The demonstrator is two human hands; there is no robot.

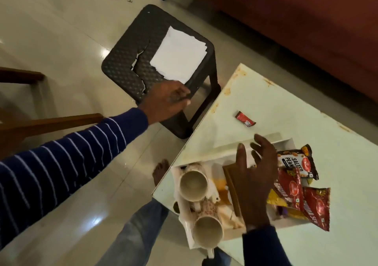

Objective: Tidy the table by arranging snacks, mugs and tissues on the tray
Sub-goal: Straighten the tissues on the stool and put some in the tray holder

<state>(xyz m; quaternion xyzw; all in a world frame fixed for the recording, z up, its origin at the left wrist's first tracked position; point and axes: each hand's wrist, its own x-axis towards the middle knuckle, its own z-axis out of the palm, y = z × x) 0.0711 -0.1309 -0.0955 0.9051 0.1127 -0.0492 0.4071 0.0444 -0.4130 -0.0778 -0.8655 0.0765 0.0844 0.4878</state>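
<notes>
White tissues [178,56] lie flat, stacked at eleven o'clock on the stool [131,61]; left hand [165,100] and right hand [253,175] both spread, empty.

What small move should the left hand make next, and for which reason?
Probably the left hand should reach slightly further and pinch the near edge of the white tissues on the dark stool. It hovers open just short of them, holding nothing, while both mugs and the snack packets already sit at the tray; the tissues are off it.
</notes>
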